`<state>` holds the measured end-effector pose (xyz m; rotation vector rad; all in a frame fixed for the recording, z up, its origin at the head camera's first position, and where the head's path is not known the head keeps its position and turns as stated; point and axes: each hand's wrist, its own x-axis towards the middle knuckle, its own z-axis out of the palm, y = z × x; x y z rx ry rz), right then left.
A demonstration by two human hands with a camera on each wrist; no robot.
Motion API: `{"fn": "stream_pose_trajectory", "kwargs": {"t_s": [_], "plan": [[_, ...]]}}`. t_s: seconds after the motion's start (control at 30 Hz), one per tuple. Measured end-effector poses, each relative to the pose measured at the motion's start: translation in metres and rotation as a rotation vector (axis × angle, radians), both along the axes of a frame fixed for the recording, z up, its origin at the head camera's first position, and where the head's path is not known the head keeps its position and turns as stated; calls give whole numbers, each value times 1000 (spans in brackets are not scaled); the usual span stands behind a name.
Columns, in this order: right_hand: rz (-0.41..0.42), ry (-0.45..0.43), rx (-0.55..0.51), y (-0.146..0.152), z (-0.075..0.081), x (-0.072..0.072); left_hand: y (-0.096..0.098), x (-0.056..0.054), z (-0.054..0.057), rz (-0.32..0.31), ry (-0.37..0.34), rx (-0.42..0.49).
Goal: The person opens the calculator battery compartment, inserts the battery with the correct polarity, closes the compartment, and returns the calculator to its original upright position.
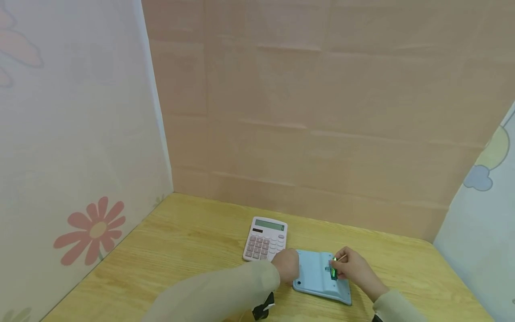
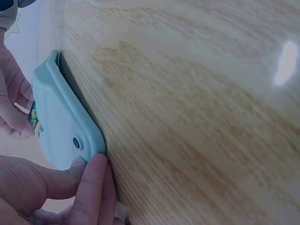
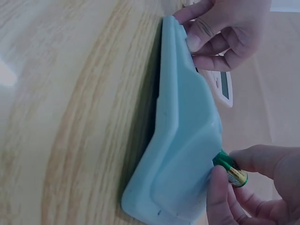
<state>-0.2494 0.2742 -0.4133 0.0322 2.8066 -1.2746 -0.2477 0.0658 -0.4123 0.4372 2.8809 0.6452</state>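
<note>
A light blue calculator (image 1: 313, 278) lies face down on the table, its back up. My left hand (image 1: 286, 264) holds its left edge, thumb on the back and fingers along the rim, near a round dark foot (image 2: 78, 142). At the raised part of the back, my right hand (image 1: 355, 269) pinches a green and gold battery (image 3: 229, 168) between thumb and fingers. One end of the battery is at the opening in the calculator's back; the other end sticks up at a slant. The inside of the opening is mostly hidden.
A pink and white calculator (image 1: 265, 239) lies face up just behind my left hand, its display lit. The wood-grain table (image 1: 201, 241) meets a brown covered wall (image 1: 314, 112) at the back and a flower-printed wall (image 1: 92, 134) on the left.
</note>
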Motion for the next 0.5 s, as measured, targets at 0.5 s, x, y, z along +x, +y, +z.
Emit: {"fn": "stream_pose_trajectory", "kwargs": {"t_s": [0.5], "plan": [[17,-14,77,-7,4,2,0,0,0,8,-21,25]]}}
